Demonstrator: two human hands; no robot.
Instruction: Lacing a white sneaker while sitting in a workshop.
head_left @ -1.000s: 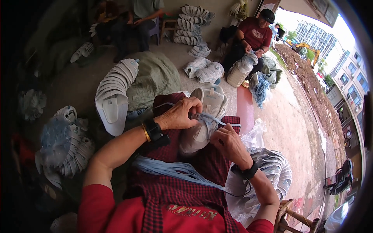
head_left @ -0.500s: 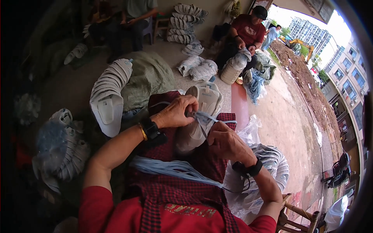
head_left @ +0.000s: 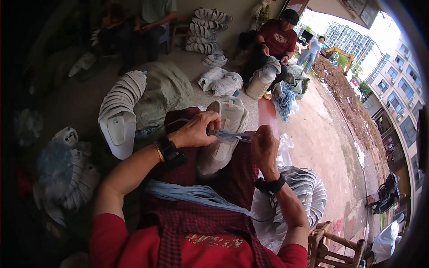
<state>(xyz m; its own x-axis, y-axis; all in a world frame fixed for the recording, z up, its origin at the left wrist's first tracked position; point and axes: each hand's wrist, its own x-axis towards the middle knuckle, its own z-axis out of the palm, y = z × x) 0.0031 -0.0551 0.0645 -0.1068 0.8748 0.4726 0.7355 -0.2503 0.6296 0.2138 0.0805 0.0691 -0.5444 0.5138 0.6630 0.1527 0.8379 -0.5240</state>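
Observation:
A pale beige shoe (head_left: 216, 157) rests on my lap over a dark red checked apron (head_left: 203, 223). At its left side my left hand (head_left: 196, 129) is closed, pinching a light blue shoelace (head_left: 241, 134) near the eyelets. My right hand (head_left: 265, 145) is closed on the lace to the right of the shoe. Between the two hands the lace runs nearly straight across the shoe's opening. Lower on my lap lies a bundle of loose light blue laces (head_left: 196, 194).
Nested shoe stacks stand left of me (head_left: 118, 111), farther left (head_left: 71, 172) and at my right (head_left: 308, 190). A green sack (head_left: 165, 91) sits behind. Ahead, a seated co-worker (head_left: 277, 40) handles a shoe stack. A bamboo chair (head_left: 335, 248) stands at lower right.
My right hand has moved up and to the right, drawing the lace out straighter. The left hand keeps its hold beside the shoe. The whole view has shifted slightly.

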